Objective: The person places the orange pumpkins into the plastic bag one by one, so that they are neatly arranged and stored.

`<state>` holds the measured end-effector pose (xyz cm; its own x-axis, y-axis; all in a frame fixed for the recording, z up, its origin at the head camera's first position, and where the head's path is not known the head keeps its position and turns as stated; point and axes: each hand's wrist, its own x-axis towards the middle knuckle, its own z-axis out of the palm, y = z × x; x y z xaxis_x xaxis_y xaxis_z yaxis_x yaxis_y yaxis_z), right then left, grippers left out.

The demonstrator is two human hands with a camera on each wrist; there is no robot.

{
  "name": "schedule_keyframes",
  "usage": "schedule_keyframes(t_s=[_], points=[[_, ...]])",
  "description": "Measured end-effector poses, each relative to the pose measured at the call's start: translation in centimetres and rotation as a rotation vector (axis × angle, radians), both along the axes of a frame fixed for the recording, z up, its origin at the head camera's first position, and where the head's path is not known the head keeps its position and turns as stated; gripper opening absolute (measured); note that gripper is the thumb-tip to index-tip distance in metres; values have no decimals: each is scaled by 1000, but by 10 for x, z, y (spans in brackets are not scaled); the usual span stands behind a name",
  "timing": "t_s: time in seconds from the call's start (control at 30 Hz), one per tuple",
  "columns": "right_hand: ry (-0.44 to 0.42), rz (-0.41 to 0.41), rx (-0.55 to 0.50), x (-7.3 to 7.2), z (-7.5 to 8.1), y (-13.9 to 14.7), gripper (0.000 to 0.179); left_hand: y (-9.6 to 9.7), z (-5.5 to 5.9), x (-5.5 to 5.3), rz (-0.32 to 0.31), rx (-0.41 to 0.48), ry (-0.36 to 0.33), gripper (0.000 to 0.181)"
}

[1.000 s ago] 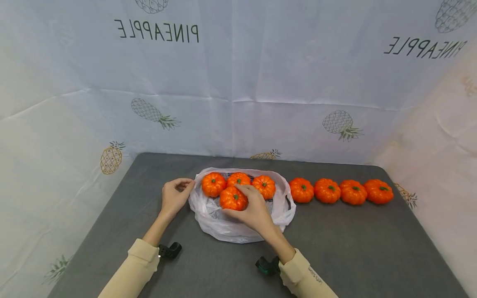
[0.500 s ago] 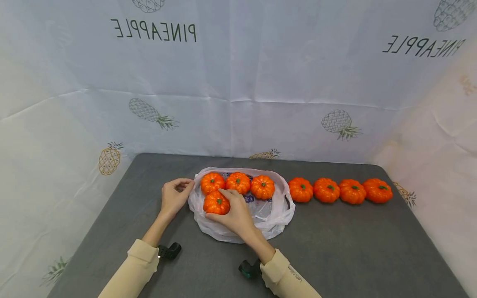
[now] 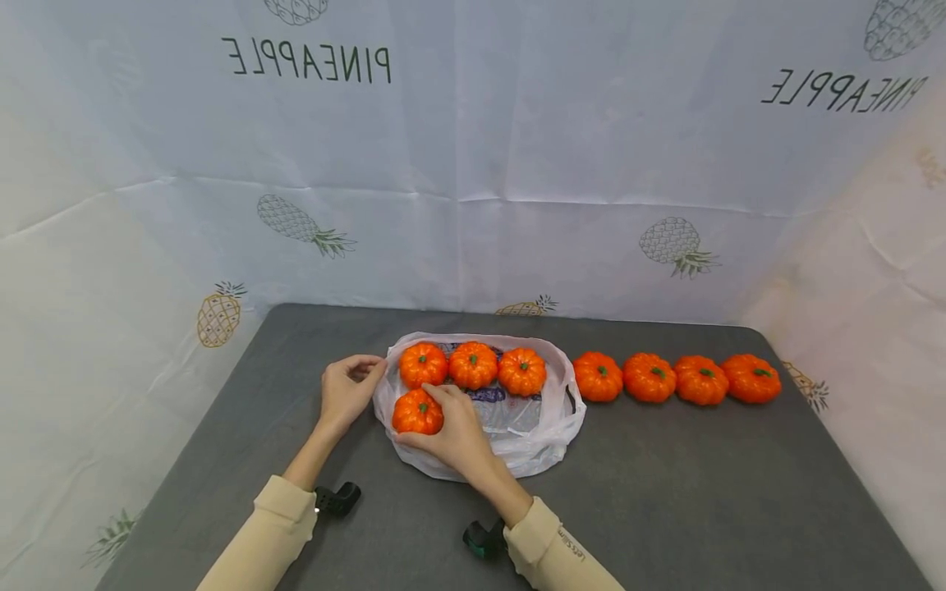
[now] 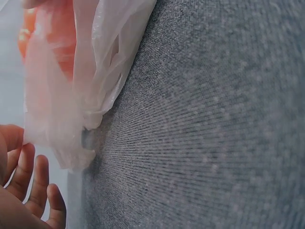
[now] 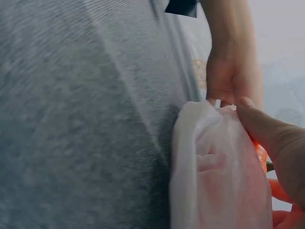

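A white plastic bag point(image 3: 473, 469) lies spread on the table with its mouth facing up. Inside, along the far side, sit three small orange pumpkins: a left one point(image 3: 424, 366), a middle one point(image 3: 473, 365) and a right one point(image 3: 522, 372). At the bag's near left, my right hand point(image 3: 451, 431) grips another pumpkin point(image 3: 417, 412) between thumb and fingers. My left hand point(image 3: 347, 392) pinches the bag's left rim; in the left wrist view the thin plastic point(image 4: 50, 109) runs up from the thumb and forefinger. In the right wrist view the bag's wall point(image 5: 219, 176) hides most of the pumpkin.
Right of the bag, several more pumpkins point(image 3: 676, 380) stand in a row on the dark grey table point(image 3: 695, 492). A pineapple-print cloth point(image 3: 473, 164) hangs behind the table's far edge. Black wrist devices point(image 3: 337, 498) sit below both hands.
My right hand has carried its pumpkin leftward and nearer within the bag, from the middle to the left side. My left hand has stayed at the rim.
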<state>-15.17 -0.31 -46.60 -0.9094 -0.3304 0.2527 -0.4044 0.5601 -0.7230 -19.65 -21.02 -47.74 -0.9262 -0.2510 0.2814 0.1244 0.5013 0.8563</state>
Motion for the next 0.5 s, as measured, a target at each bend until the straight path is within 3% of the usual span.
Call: schedule_keyframes(t_s=[0.5], points=[[-42,73,-18,-2,3,14,71,0,-1,-1,12,5,8,15]])
